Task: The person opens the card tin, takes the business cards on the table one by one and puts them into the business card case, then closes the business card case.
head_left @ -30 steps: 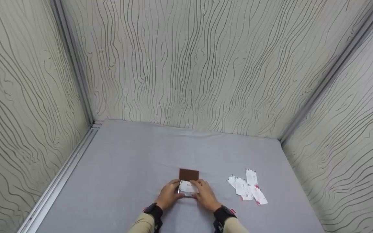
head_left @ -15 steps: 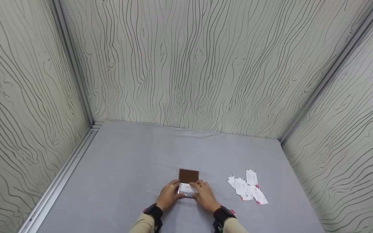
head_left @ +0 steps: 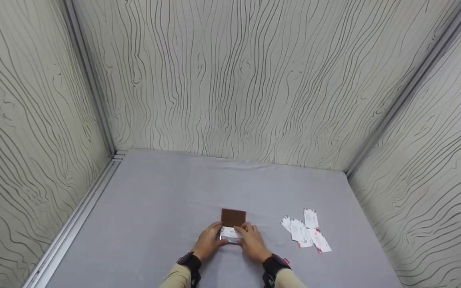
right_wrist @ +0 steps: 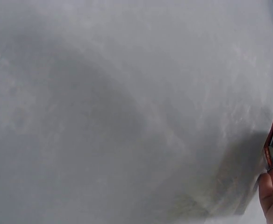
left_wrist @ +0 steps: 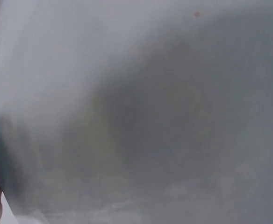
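Observation:
A brown card holder (head_left: 233,217) lies unfolded at the front middle of the table in the head view, its upper panel bare. White card (head_left: 228,231) shows on its lower half, partly within what looks like a clear pocket. My left hand (head_left: 207,241) grips the holder's left edge, thumb at the lower corner. On the other side, my right hand (head_left: 253,242) pinches the card and the holder's right edge between thumb and fingers. The right wrist view catches only the holder's reddish edge and some fingers (right_wrist: 267,191); the left wrist view shows mostly cloth.
Several white cards (head_left: 297,230) with floral corners overlap loosely on the grey cloth (head_left: 166,192) to the right of my hands. Wood-grain patterned walls (head_left: 230,80) enclose the table at the back and sides. A metal rail (head_left: 78,218) runs along the left edge.
The white card has slid down toward me into the lower half of the card holder, baring more of the brown panel. Both hands stay nearly in place; the loose cards have not moved.

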Motion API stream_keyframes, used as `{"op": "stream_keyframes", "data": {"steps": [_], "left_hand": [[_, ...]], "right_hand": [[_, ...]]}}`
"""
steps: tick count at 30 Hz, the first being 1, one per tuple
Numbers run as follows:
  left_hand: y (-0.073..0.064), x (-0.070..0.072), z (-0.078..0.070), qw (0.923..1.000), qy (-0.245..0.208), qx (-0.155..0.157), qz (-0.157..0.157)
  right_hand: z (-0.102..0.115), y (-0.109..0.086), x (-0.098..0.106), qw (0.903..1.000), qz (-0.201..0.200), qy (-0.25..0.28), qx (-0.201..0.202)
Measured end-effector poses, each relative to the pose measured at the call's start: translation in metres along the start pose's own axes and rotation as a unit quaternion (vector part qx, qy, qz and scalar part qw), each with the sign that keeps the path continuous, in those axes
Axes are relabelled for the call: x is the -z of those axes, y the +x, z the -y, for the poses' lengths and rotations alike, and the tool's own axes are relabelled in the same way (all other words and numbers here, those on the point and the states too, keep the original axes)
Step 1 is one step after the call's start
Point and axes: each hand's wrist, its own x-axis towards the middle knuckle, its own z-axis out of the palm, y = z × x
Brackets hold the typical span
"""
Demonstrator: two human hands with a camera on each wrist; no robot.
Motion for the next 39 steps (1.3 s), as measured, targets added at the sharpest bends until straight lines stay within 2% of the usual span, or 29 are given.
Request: {"op": "stream_keyframes", "data": {"steps": [4, 9, 15, 20, 24, 32, 39], "left_hand": [[-0.0002, -0.0006, 0.0013, 0.9999, -0.004, -0.008, -0.007], [-0.0014, -0.0016, 0.0021, 0.9979, 0.011, -0.051, -0.038], [0.0002, -0.0020, 0.0018, 0.9996, 0.017, -0.017, -0.015], [0.0009, -0.0023, 0.0016, 0.9999, 0.011, -0.002, -0.006], [0.0006, -0.0016, 0.0003, 1.0000, 0.006, -0.001, -0.006], [0.0006, -0.0025, 0.0011, 1.0000, 0.001, 0.004, -0.001], [-0.0002, -0.0007, 0.0000, 1.0000, 0.003, -0.001, -0.001]], "right_hand": [[-0.0005, 0.0004, -0.0006, 1.0000, 0.001, -0.006, -0.002], [0.0005, -0.0005, -0.0006, 0.9997, -0.010, -0.019, 0.015], [0.0025, -0.0018, 0.0003, 0.9995, -0.008, -0.024, 0.017], [0.0026, -0.0022, 0.0006, 0.9985, -0.031, -0.025, 0.036], [0.0022, -0.0025, 0.0007, 0.9988, -0.025, -0.021, 0.035], [0.0035, -0.0020, 0.0027, 0.9997, 0.022, -0.011, -0.003], [0.0043, -0.0031, 0.0070, 0.9995, 0.025, -0.013, 0.011]]}}
